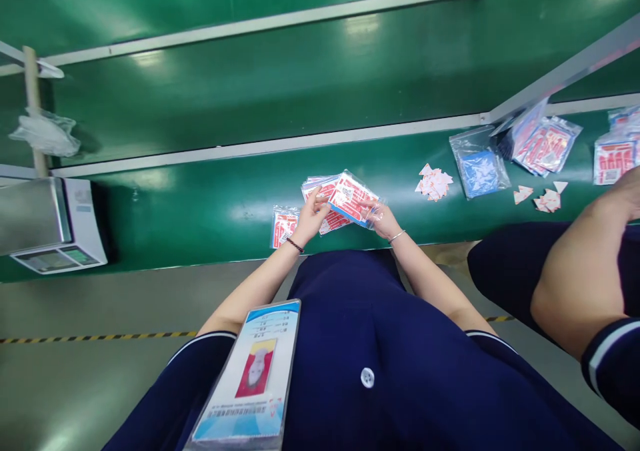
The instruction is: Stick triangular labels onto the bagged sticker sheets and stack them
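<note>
Both my hands hold a stack of clear plastic packets with red and white printed cards [345,197] just above the green bench top [210,204]. My left hand [313,216] grips the stack's left side with its fingers closed over it. My right hand [381,219] pinches the stack's right lower corner. A single packet of the same kind [284,227] lies on the bench just left of my left hand.
A scale [53,227] stands at the far left. Small red and white triangular pieces [433,183] lie to the right, by a blue packet [479,168] and more packet piles [545,145]. A co-worker's arm [580,277] is at right.
</note>
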